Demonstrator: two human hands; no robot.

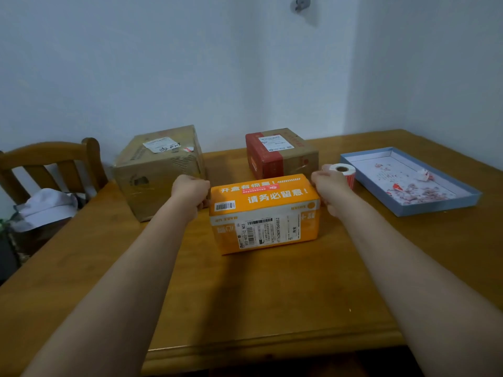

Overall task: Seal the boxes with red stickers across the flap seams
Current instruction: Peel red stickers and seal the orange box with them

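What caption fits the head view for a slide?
Both hands, left hand and right hand, hold the ends of the orange box on the table.

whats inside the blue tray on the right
The blue tray holds scattered red and pink sticker scraps and one crumpled white-and-red piece near its far side. Its near wall hides a strip of the floor, so anything lying there cannot be seen.
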